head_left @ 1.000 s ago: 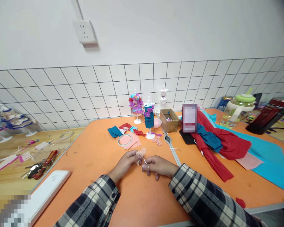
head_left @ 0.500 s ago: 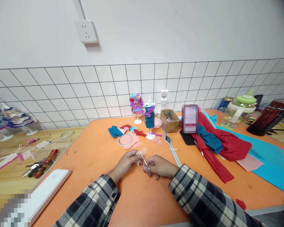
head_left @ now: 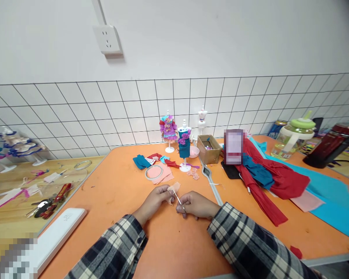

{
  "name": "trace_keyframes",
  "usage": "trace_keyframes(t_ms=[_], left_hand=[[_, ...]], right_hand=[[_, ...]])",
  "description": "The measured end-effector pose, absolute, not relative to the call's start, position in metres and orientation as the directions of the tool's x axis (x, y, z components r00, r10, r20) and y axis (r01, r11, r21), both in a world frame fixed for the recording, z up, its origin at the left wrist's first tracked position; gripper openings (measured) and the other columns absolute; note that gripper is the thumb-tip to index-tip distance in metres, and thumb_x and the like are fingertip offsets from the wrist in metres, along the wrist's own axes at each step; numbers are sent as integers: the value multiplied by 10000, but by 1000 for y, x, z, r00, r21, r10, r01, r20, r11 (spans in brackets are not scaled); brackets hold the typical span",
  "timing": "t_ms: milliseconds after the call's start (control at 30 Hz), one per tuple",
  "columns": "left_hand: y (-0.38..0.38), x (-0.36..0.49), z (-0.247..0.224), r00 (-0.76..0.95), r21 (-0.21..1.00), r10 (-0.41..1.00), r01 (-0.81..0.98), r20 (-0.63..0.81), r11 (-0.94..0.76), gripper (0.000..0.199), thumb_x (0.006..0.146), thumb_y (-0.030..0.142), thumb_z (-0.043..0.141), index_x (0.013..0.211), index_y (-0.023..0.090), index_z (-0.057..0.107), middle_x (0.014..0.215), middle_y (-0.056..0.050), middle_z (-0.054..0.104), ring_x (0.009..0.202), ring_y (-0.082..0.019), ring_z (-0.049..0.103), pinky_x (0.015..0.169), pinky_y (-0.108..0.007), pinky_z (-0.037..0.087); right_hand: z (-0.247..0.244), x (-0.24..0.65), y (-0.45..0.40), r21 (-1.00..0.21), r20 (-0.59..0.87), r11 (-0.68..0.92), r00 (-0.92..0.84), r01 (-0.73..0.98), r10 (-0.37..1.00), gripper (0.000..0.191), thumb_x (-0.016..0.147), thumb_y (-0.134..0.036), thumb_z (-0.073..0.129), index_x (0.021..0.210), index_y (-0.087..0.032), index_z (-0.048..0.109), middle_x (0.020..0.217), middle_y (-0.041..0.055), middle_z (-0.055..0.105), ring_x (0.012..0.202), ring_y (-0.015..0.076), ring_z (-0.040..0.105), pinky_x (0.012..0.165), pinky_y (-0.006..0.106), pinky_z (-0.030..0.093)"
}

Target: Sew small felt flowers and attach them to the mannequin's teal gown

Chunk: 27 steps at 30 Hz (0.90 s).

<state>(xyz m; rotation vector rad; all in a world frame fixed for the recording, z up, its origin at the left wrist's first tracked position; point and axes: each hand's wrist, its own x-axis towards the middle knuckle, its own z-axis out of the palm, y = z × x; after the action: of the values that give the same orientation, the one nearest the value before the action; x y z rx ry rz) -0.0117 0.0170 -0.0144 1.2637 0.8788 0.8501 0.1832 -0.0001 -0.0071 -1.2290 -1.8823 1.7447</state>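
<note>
Between the fingers of my left hand (head_left: 158, 195) is a small piece of peach fabric (head_left: 176, 186), pinched at its edge. My right hand (head_left: 193, 203) is closed on small scissors (head_left: 178, 198); their thin metal blades point up and left to the fabric, and a finger ring shows near the fingertips. Both hands are close together, low over the orange table. Just beyond them lie flat peach cloth pieces (head_left: 165, 178) under a round hoop (head_left: 154, 173), and some cut peach scraps (head_left: 194, 174). Whether the blades are apart cannot be made out.
Small dress forms stand behind, one in a teal dress (head_left: 184, 147), one in a purple dress (head_left: 169, 131). A cardboard box (head_left: 208, 155) and a propped phone (head_left: 234, 147) are to their right. Red cloth (head_left: 287, 182), a bottle (head_left: 295, 141) and a dark flask (head_left: 331, 145) fill the right side.
Almost nothing differs. The scissors and the fabric stay in my hands, with only a very slight shift of the fingers and of the view.
</note>
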Motion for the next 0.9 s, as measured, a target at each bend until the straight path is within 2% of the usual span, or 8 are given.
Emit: trace_keyframes(t_ms=[133,233,367,433,600,667,900], left_hand=[[17,-12,-15,433,993,898,-51,-78,110,270,778,383,687,697,134,616,631,-10,597,597,-128,528,619,-254,399],[17,-12,-16,430,991,899,-59,-80,116,273,775,384,689,696,134,614,621,-9,593,595,-130,530,623,-257,401],[18,-12,-16,433,991,898,-57,-84,121,278,770,392,696,705,133,617,623,-9,595,606,-135,536,630,-261,401],[18,-13,-17,437,992,896,-54,-78,113,283,771,398,695,707,133,618,640,-14,604,616,-137,540,631,-261,400],[18,-12,-17,426,989,900,-71,-86,128,289,768,401,697,705,133,611,624,-13,593,611,-140,543,631,-265,404],[17,-12,-16,419,988,904,-78,-89,133,282,771,393,696,699,135,607,613,-8,585,608,-138,542,629,-264,400],[17,-12,-17,428,987,900,-85,-85,134,258,789,376,679,720,139,607,639,-7,603,610,-130,542,632,-258,394]], right_hand=[[-8,183,0,-929,-319,-111,-611,354,724,328,814,-481,599,867,-160,641,708,-20,623,451,42,393,349,146,282],[-8,184,1,-920,-335,-120,-593,372,732,313,814,-468,611,856,-158,635,670,-36,607,393,25,316,336,157,227],[-8,184,1,-923,-334,-125,-597,363,729,296,804,-450,629,830,-156,622,655,-38,599,379,29,301,339,183,189],[-7,184,1,-940,-310,-127,-632,318,711,315,808,-469,623,828,-155,617,666,-35,603,399,31,313,371,187,210],[-11,181,1,-969,-219,-93,-618,230,755,307,753,-428,689,700,-138,604,600,-20,580,560,81,484,567,197,374],[-12,181,1,-972,-208,-86,-618,221,758,306,745,-424,697,691,-139,602,601,-18,578,583,88,501,589,201,385],[-7,184,0,-949,-282,-113,-635,294,719,339,823,-496,601,816,-158,600,644,-43,555,374,28,285,336,184,194]])
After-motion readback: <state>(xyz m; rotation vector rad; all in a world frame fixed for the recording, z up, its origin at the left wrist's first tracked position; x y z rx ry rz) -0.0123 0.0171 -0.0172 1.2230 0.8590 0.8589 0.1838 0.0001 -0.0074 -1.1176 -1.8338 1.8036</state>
